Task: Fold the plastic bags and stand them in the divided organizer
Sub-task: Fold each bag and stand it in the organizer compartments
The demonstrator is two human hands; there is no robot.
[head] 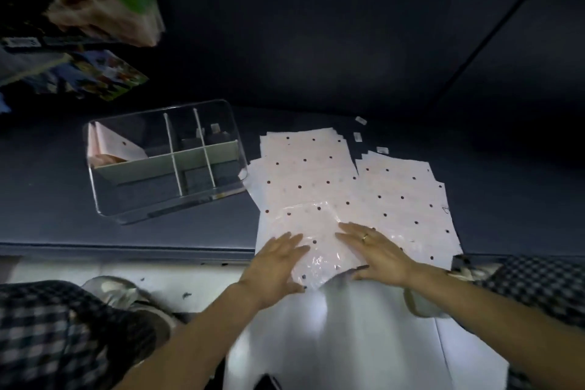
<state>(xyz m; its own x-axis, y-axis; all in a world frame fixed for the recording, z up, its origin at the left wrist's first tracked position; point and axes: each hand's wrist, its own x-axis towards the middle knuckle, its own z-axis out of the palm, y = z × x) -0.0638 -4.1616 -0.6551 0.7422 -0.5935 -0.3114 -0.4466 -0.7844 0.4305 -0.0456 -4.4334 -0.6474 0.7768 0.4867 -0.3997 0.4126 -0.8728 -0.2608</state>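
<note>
Head view: both hands lie flat, fingers straight, on the top bag (319, 241), left hand (275, 263) and right hand (376, 250) pressing either side, gripping nothing; the organizer (164, 161) sits away to the left, nearer the left hand.

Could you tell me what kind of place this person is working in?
Probably a small shop or stockroom, though that is uncertain: a dark counter holds a clear divided organizer and stacks of dotted plastic bags, with colourful packaged goods on the left.

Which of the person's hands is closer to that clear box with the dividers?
Left. The left hand lies flat on the near bag's left side, toward the clear organizer. The right hand presses the bag's right side, farther from it.
</note>
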